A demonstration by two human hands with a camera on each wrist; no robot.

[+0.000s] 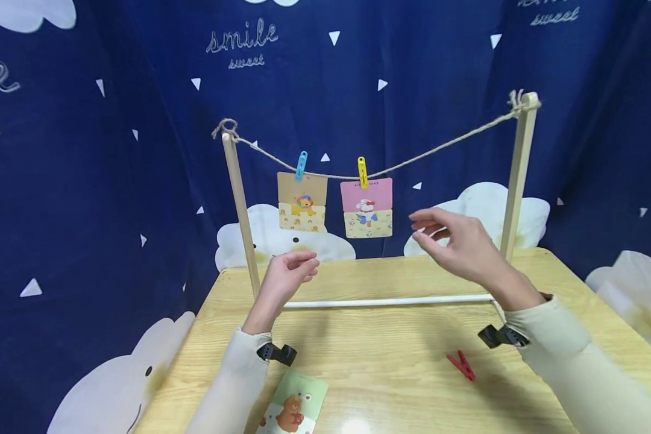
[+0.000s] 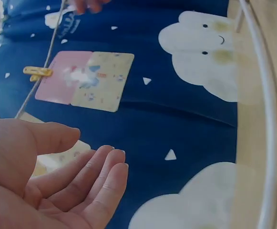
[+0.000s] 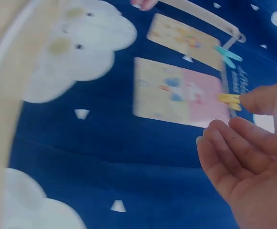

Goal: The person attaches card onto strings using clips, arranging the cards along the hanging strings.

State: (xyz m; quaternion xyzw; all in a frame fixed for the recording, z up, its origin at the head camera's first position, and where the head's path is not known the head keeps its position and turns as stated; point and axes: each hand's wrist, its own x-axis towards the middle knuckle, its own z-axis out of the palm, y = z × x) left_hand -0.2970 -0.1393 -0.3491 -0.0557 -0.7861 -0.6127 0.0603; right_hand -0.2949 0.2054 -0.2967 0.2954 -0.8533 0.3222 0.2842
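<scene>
A pink and cream card with a rabbit hangs from a twine line under a yellow clothespin. To its left, a blue clothespin holds an orange and cream card with a lion. My right hand is raised just right of the pink card, apart from it, with loosely bent fingers and nothing held. Below the orange card floats my left hand, its fingers relaxed and holding nothing. Both wrist views show bare palms.
On the wooden table lie a green card with a bear at the front left and a red clothespin at the right. Two wooden posts carry the line; a white bar joins them low down. A navy curtain hangs behind.
</scene>
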